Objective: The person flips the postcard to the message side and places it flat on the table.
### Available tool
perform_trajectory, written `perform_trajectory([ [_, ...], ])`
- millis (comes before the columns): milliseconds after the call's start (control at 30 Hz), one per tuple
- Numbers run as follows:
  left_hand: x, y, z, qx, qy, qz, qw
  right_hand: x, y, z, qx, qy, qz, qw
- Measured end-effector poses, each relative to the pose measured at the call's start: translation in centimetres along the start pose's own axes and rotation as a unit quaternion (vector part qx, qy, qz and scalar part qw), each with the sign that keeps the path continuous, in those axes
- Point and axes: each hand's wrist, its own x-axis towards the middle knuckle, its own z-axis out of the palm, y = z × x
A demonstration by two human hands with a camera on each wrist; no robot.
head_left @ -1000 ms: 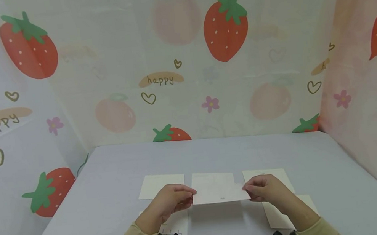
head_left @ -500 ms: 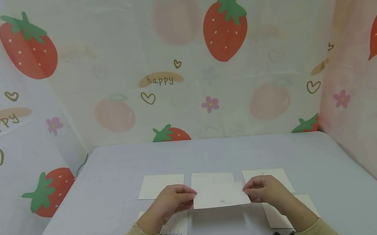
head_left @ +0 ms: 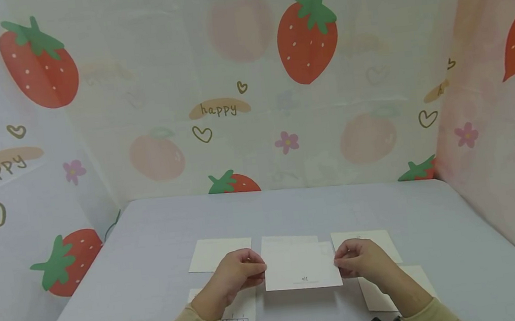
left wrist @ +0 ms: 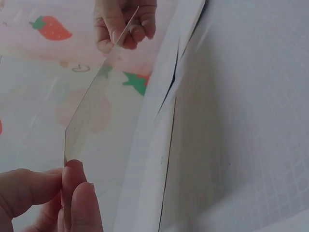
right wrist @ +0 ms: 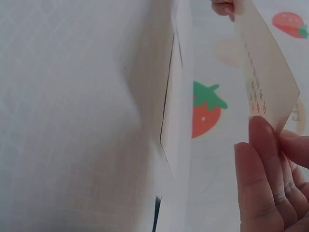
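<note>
Above the middle of the table, a white card (head_left: 300,267) is held up by both hands, with a small dark mark near its lower edge. My left hand (head_left: 233,280) pinches its left edge between thumb and fingers. The right hand (head_left: 367,263) pinches the opposite edge in the same way. From the right wrist, lines of small writing show on the underside of the card (right wrist: 265,67); the left wrist view has the card (left wrist: 94,99) nearly edge-on. Behind it, another white card (head_left: 289,240) lies partly hidden on the table.
Flat on the white table (head_left: 290,206) lie more cards: one at back left (head_left: 217,253), one at back right (head_left: 374,240), one at front right (head_left: 377,294) and a printed one at front left (head_left: 245,308). A strawberry-patterned curtain (head_left: 256,145) stands behind.
The held card has tilted, its near edge dropping and its upper face turning more toward the head camera. Both hands stay almost in place and keep their pinch.
</note>
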Motion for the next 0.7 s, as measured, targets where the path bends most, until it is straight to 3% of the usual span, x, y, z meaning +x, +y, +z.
perform_trajectory([
  [300,-0.1,-0.4,0.2,-0.002,0.000,-0.012,0.9999,-0.1,0.1,0.3,-0.017,0.009,0.021,0.9996],
  [700,-0.3,-1.3,0.4,0.086,0.006,-0.008,0.9962,-0.5,0.3,0.8,-0.044,-0.009,0.027,0.9986],
])
